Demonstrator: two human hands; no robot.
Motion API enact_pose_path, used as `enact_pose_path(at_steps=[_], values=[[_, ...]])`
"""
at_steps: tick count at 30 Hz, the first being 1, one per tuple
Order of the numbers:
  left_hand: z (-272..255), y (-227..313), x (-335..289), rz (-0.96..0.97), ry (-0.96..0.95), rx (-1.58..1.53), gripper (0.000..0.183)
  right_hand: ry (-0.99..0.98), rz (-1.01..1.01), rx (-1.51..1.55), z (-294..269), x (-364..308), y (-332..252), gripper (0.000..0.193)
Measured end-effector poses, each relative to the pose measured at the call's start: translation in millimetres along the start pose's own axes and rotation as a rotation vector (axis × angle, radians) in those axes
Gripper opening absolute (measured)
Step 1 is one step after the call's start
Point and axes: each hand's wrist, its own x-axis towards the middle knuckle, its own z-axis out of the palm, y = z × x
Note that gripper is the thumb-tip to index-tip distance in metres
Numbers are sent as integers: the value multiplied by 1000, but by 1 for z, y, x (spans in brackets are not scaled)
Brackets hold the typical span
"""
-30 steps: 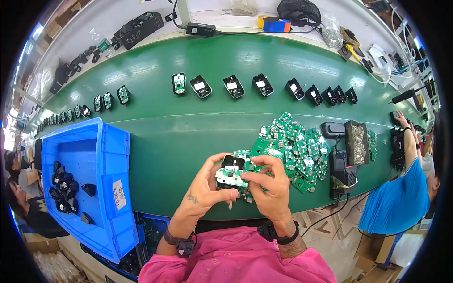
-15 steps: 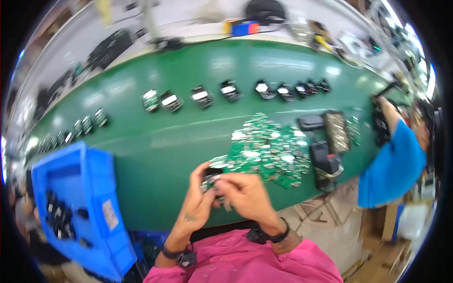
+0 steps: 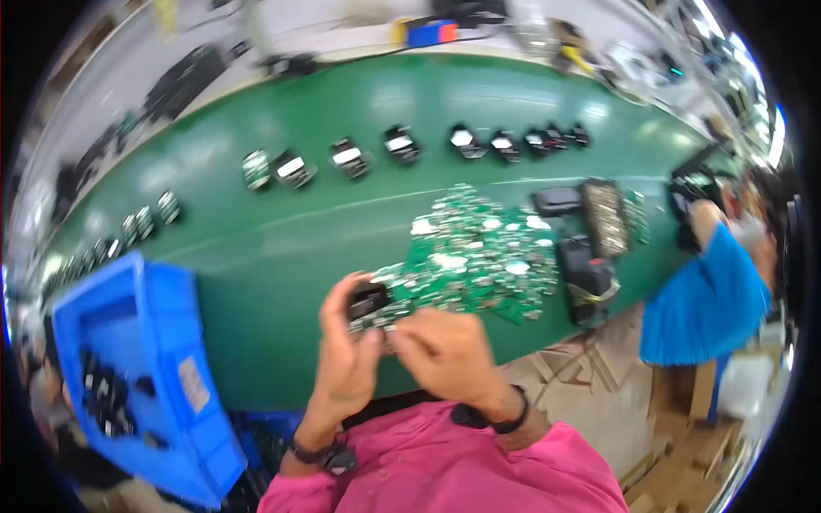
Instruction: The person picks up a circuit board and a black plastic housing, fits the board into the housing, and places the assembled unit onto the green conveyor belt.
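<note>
My left hand (image 3: pixel 346 363) is closed around a small black plastic housing (image 3: pixel 369 297), its dark hollow side showing. A small circuit board (image 3: pixel 372 322) lies along the housing's near edge, under my left thumb. My right hand (image 3: pixel 455 352) is closed too, thumb and fingertips pinched at the board's right end; blur hides the exact contact. Just beyond both hands spreads a large heap of green circuit boards (image 3: pixel 479 256) on the green table (image 3: pixel 265 333).
A blue bin (image 3: pixel 167 342) with black parts stands at the left. Rows of housings (image 3: pixel 350 156) and boards (image 3: pixel 168 208) line the table's far side. Right of the heap lie black cases (image 3: pixel 586 274) and a brownish block (image 3: pixel 605 218). A co-worker's blue sleeve (image 3: pixel 705 299) reaches in at the right.
The housing is turned so more of its dark hollow shows, and my right fingers have shifted slightly along the board. The whole view has shifted a little. The co-worker's hand has moved lower.
</note>
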Motion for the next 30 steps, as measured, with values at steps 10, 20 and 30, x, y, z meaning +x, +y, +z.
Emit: enact_pose_path(at_steps=[10, 20, 30], values=[[-9, 13, -3, 31, -162, 56, 69, -224, 72, 136, -24, 13, -4, 5], [-16, 11, 2, 224, -226, 327, 73, -266, 81, 129, -21, 16, -1, 6], [11, 0, 0, 220, -91, 505, 71, -156, 129, -29, -6, 11, 3, 8]])
